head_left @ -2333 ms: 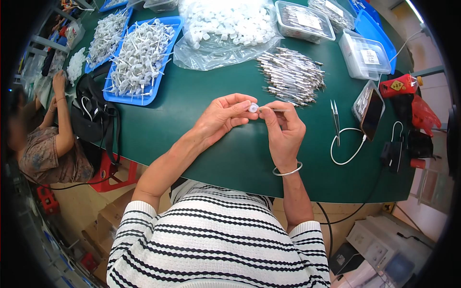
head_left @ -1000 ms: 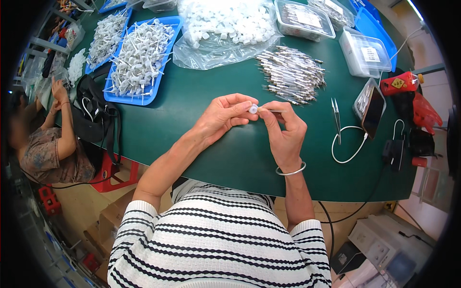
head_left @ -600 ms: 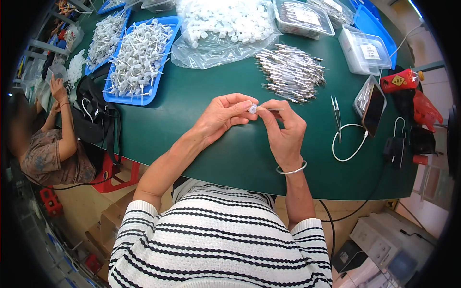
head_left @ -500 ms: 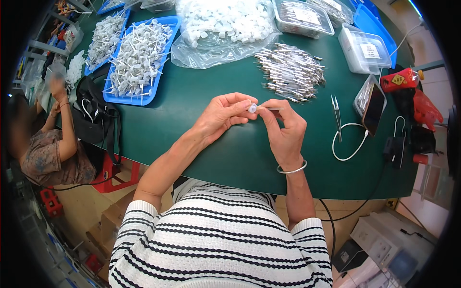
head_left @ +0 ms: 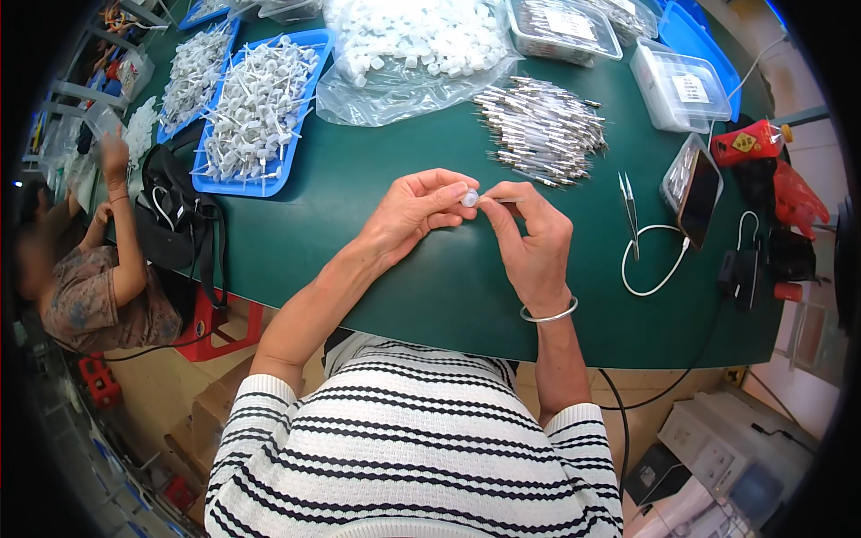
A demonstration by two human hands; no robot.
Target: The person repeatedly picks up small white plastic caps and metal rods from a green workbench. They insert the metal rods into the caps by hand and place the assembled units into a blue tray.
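Over the near part of the green table, my left hand (head_left: 408,213) pinches a small round white plastic cap (head_left: 470,198) between thumb and fingers. Close against it on the right is my right hand (head_left: 535,251), its thumb and forefinger closed on a thin rod (head_left: 488,199) that meets the cap; most of the rod is hidden by the fingers. Beyond my hands lies a pile of thin metal-ended rods (head_left: 543,130). A clear bag of loose white caps (head_left: 421,49) lies further back. Left of it, a blue tray (head_left: 235,186) holds many white caps with stems.
Tweezers (head_left: 630,215) and a white cable (head_left: 628,280) lie to the right, beside a phone (head_left: 699,199) leaning on a clear box. Plastic boxes (head_left: 680,90) stand at the back right. A black bag (head_left: 175,211) and a co-worker (head_left: 103,287) are at left.
My hands stay nearly in place, still holding the cap and rod together; less of the rod shows past my right fingers. At left, the co-worker's raised hand has shifted slightly.
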